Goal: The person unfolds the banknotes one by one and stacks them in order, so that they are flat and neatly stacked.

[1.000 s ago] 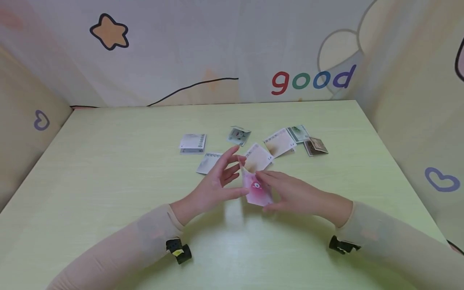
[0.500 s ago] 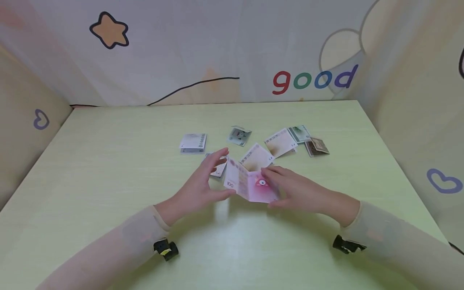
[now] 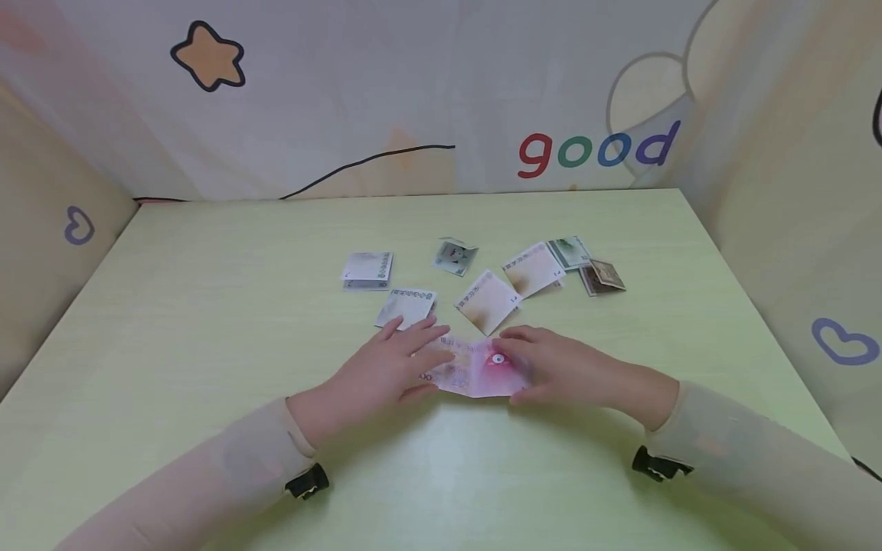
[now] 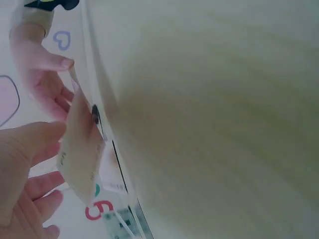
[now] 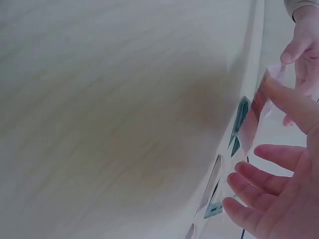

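Note:
A pink 100 banknote (image 3: 475,375), creased down its middle, is spread nearly flat between my two hands above the table. My left hand (image 3: 368,375) holds its left end, fingers over the printed face and partly hiding it. At the other end, my right hand (image 3: 582,375) grips the edge between thumb and fingers. Seen edge-on in the left wrist view, the banknote (image 4: 82,144) stands off the tabletop. The right wrist view has my right thumb on the banknote (image 5: 251,119), the lower fingers spread apart. Just beyond lie a folded pale banknote (image 3: 406,306) and a brownish-white folded banknote (image 3: 489,302).
Farther back on the pale green table (image 3: 207,306) are several folded banknotes: a grey-white one (image 3: 367,270), a small green one (image 3: 455,256), a brownish-white one (image 3: 534,269), a green one (image 3: 569,252) and a brown one (image 3: 602,277). Printed cloth walls (image 3: 344,92) surround the table.
The pink banknote has been unfolded from a half-closed fold to nearly flat and lowered slightly. My left hand has moved left and turned its fingers over the note; the right hand has moved little.

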{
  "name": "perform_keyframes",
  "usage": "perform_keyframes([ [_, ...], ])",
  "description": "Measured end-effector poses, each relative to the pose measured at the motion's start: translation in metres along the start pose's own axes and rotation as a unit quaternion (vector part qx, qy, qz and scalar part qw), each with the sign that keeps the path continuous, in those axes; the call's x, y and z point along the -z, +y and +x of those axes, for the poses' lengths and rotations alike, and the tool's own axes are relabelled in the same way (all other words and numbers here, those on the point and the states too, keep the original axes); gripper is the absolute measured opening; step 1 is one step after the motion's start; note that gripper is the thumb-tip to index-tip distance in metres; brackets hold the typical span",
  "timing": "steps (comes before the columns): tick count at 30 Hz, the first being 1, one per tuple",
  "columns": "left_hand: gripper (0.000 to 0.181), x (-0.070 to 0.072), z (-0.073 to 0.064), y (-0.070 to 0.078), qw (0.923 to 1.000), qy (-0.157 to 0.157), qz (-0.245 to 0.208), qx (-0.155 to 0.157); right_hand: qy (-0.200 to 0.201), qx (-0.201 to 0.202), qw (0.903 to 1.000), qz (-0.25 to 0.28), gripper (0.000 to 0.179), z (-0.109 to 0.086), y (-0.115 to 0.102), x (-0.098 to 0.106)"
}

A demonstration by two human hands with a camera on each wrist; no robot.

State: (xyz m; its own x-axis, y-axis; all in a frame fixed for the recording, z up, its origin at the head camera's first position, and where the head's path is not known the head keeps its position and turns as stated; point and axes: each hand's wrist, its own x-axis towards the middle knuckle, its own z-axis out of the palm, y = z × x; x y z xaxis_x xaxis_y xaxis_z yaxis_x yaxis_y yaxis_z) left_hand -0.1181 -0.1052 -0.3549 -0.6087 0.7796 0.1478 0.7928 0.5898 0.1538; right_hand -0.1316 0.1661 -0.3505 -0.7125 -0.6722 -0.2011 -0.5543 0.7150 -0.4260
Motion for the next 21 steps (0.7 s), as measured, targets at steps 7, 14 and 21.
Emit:
perform_keyframes([
  [7,0.032,-0.007,0.003,0.009,0.9974,-0.068,-0.016,-0.020,-0.018,0.000,0.9998,-0.007,0.071,0.000,0.001,-0.003],
  [14,0.038,-0.012,0.004,0.014,0.9896,-0.139,-0.002,-0.037,-0.035,-0.006,0.9993,-0.012,0.072,0.003,0.001,-0.005],
  [21,0.043,-0.016,0.005,0.019,0.9866,-0.154,0.026,-0.048,-0.049,-0.007,0.9981,-0.035,0.072,0.002,-0.002,-0.005],
])
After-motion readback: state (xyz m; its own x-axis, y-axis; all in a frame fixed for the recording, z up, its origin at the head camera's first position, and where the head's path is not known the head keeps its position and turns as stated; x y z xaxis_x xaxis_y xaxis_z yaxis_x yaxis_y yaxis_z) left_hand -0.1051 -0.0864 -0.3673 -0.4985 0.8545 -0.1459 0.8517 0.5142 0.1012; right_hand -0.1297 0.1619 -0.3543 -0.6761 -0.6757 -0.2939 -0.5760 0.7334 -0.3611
